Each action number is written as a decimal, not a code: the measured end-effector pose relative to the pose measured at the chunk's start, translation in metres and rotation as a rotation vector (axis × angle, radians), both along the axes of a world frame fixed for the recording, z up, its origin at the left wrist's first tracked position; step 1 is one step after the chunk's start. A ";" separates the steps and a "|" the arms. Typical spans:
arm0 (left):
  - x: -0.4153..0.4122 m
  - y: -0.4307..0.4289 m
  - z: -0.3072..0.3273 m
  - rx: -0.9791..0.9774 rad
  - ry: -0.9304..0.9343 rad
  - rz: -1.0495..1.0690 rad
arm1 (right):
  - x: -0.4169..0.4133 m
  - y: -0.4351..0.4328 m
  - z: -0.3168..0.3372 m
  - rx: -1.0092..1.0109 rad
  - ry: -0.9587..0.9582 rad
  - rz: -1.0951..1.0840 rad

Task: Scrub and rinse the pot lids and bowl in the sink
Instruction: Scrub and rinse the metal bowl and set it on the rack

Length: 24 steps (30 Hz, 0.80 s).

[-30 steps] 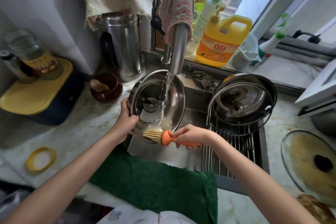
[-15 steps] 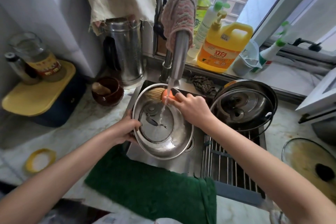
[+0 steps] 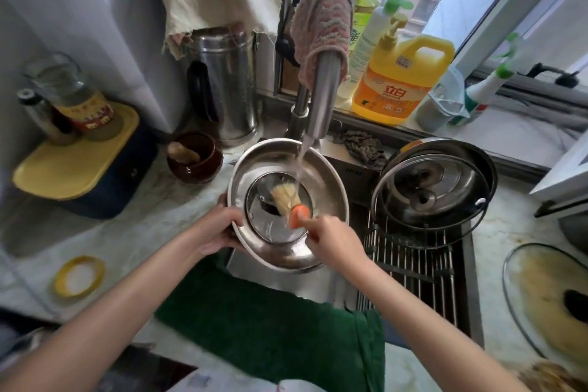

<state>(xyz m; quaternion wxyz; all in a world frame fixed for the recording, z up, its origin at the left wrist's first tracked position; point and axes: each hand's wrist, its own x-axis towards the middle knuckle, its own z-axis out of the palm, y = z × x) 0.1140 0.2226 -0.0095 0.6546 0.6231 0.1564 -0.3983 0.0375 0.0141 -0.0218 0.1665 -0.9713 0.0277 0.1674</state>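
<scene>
A steel bowl (image 3: 327,181) is held over the sink, under water running from the tap (image 3: 321,95). A small glass lid (image 3: 270,229) lies inside the bowl. My left hand (image 3: 219,227) grips the bowl's left rim. My right hand (image 3: 334,242) grips the orange handle of a bristle brush (image 3: 286,196), whose bristles press on the lid in the stream. To the right, pot lids (image 3: 445,181) lean in a dark pot on the sink rack. A stained glass lid (image 3: 547,296) lies on the counter at far right.
Yellow detergent jug (image 3: 401,79) and bottles stand on the windowsill. A steel kettle (image 3: 226,86), brown mortar (image 3: 195,157) and yellow-topped box (image 3: 79,156) with jars sit left. A green towel (image 3: 273,328) covers the sink's front edge. A yellow ring (image 3: 79,275) lies on the counter.
My right hand drew the brush from the bowl's far rim back to the lid in the middle. The bowl has risen and tilted a little; my left hand keeps its hold.
</scene>
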 end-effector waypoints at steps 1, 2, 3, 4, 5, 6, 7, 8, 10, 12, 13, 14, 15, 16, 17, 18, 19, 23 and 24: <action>-0.001 0.002 0.000 -0.011 -0.003 0.031 | -0.006 0.002 0.003 -0.027 0.024 0.008; -0.001 0.004 -0.003 -0.016 -0.010 0.068 | -0.008 0.002 0.006 -0.086 0.036 -0.009; -0.003 0.005 -0.005 -0.026 -0.016 0.096 | -0.006 -0.001 0.008 -0.157 0.020 -0.049; -0.004 0.006 -0.008 -0.036 -0.025 0.119 | -0.002 -0.005 0.009 -0.220 -0.009 -0.102; -0.005 0.006 -0.009 -0.043 -0.037 0.133 | 0.002 -0.006 0.010 -0.249 -0.048 -0.146; -0.005 0.007 -0.009 -0.045 -0.056 0.135 | 0.005 -0.003 0.012 -0.230 -0.087 -0.169; -0.004 0.007 -0.009 -0.044 -0.074 0.130 | 0.005 0.006 0.015 -0.171 -0.105 -0.154; -0.002 0.007 -0.007 -0.044 -0.088 0.124 | 0.003 0.018 0.015 -0.100 -0.098 -0.095; 0.001 0.007 -0.007 -0.046 -0.077 0.123 | -0.011 0.035 0.020 -0.056 -0.026 0.067; 0.001 0.010 -0.010 -0.040 -0.069 0.137 | -0.015 0.027 0.028 -0.141 0.016 0.071; -0.002 0.012 -0.010 -0.033 -0.065 0.153 | -0.009 0.016 0.030 -0.206 0.024 0.004; -0.003 0.013 -0.012 -0.028 -0.062 0.163 | -0.002 0.002 0.029 -0.267 0.019 -0.074; -0.006 0.013 -0.013 -0.032 -0.060 0.170 | 0.004 -0.009 0.028 -0.309 -0.011 -0.131; -0.009 0.014 -0.014 -0.036 -0.056 0.175 | 0.009 -0.015 0.024 -0.319 -0.053 -0.162; -0.011 0.012 -0.015 -0.041 -0.046 0.185 | 0.011 -0.016 0.020 -0.305 -0.091 -0.164; -0.012 0.010 -0.016 -0.045 -0.036 0.191 | 0.014 -0.012 0.015 -0.280 -0.115 -0.163; -0.013 0.008 -0.017 -0.050 -0.026 0.195 | 0.016 -0.008 0.010 -0.259 -0.123 -0.166; -0.016 -0.002 -0.017 -0.030 -0.009 0.164 | 0.034 -0.004 -0.001 -0.144 -0.211 -0.163; -0.018 -0.002 -0.017 -0.023 0.003 0.160 | 0.037 -0.004 0.001 -0.096 -0.219 -0.091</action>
